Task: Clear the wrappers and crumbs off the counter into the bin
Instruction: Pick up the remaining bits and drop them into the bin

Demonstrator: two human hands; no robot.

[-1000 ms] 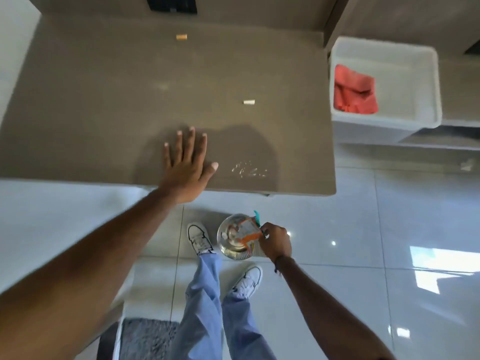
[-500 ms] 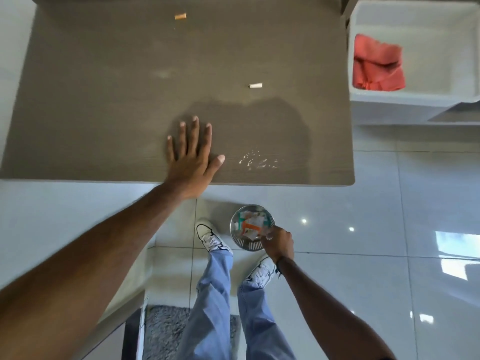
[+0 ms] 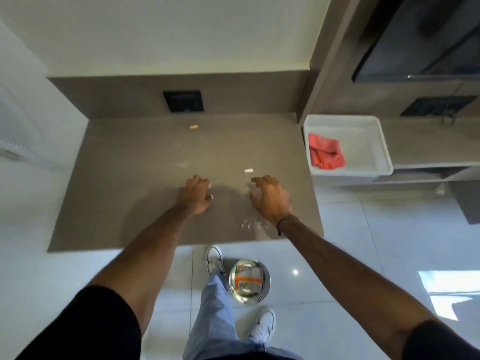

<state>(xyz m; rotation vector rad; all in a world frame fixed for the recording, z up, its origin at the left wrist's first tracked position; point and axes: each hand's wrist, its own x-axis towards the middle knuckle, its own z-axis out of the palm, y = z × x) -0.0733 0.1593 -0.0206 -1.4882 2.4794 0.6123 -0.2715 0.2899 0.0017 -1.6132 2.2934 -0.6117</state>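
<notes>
Over brown bench [image 3: 117,183], both hands raised side by side, apart. Left hand [image 3: 195,194] curled loosely, fingers bent, holding nothing visible. Right hand [image 3: 270,197] cupped, fingers spread and bent, empty. Crumbs [image 3: 250,224] scattered near bench front edge, just below right wrist. White scrap [image 3: 248,170] just beyond right fingertips; tan scrap [image 3: 193,127] far back, well apart from hands. Metal bin [image 3: 266,289] on floor below bench edge, wrappers [image 3: 248,278] inside. White tray [image 3: 363,141] at right, red cloth [image 3: 326,152] in it.
</notes>
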